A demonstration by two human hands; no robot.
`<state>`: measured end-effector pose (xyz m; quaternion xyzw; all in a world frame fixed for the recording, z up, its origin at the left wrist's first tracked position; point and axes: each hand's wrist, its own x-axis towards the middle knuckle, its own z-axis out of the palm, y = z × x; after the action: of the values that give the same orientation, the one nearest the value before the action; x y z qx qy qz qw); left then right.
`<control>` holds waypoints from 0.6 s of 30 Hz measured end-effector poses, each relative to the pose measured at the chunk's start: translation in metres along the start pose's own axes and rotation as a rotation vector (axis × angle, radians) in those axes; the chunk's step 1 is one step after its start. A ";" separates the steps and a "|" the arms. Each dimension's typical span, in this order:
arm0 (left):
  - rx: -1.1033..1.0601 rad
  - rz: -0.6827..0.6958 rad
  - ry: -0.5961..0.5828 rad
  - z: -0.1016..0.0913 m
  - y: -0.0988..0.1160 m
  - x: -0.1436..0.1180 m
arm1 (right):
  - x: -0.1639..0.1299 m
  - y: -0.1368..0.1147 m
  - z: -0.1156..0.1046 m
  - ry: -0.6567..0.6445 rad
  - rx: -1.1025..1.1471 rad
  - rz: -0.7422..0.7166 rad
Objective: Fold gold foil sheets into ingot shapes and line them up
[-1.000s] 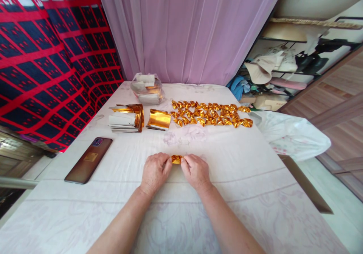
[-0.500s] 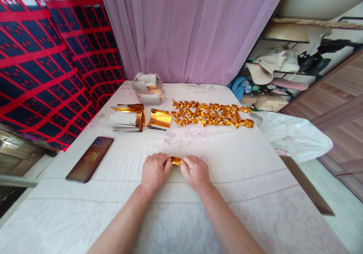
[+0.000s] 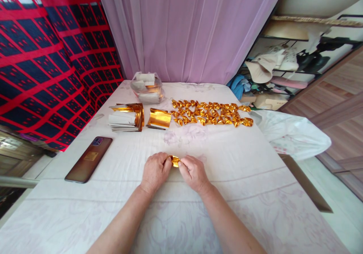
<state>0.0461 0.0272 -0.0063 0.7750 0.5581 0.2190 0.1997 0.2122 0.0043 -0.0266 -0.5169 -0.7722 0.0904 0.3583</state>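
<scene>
My left hand (image 3: 154,172) and my right hand (image 3: 193,172) meet at the middle of the white-covered table (image 3: 241,178), both pinching one small folded piece of gold foil paper (image 3: 175,160) between their fingertips. Only a bit of the foil shows between the fingers. Farther back lie rows of several finished gold foil folds (image 3: 211,114). To their left stands a curled gold foil sheet (image 3: 159,118) and a stack of gold and white paper sheets (image 3: 126,118).
A dark phone (image 3: 89,159) lies at the left of the table. A clear plastic bag of papers (image 3: 147,87) sits at the back by the pink curtain. A white cloth bundle (image 3: 292,134) hangs off the right edge; cluttered shelves stand beyond.
Both hands have stayed in place. The fingers have worked the foil piece, which now looks more rounded and tucked between the fingertips.
</scene>
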 end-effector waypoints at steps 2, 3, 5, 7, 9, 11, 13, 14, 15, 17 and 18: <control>-0.041 0.008 -0.021 -0.002 0.000 0.000 | 0.000 0.000 -0.001 0.007 0.029 0.027; -0.061 0.013 -0.032 -0.003 0.000 0.000 | 0.001 0.000 -0.001 0.009 0.050 0.039; -0.092 0.026 -0.053 -0.005 0.001 0.000 | 0.001 0.000 -0.003 0.012 0.097 0.052; -0.110 0.039 -0.073 -0.006 0.001 0.000 | 0.001 -0.001 -0.004 0.009 0.137 0.055; -0.109 0.046 -0.084 -0.006 0.001 0.001 | 0.001 -0.002 -0.006 0.006 0.150 0.058; -0.094 0.041 -0.083 -0.006 0.001 0.001 | 0.001 -0.002 -0.006 0.003 0.139 0.055; -0.078 0.035 -0.080 -0.006 0.000 0.001 | 0.001 -0.001 -0.006 0.005 0.119 0.041; -0.079 0.039 -0.083 -0.006 0.000 0.000 | 0.001 -0.001 -0.005 0.008 0.111 0.037; -0.093 0.046 -0.088 -0.006 0.000 0.000 | 0.001 0.000 -0.005 0.012 0.105 0.038; -0.138 0.062 -0.094 -0.006 0.000 0.000 | 0.001 0.000 -0.004 0.022 0.105 0.052; -0.159 0.063 -0.091 -0.006 0.000 0.000 | 0.001 0.000 -0.004 0.026 0.108 0.058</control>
<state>0.0428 0.0272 -0.0015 0.7829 0.5048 0.2334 0.2789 0.2147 0.0046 -0.0233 -0.5202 -0.7461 0.1354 0.3929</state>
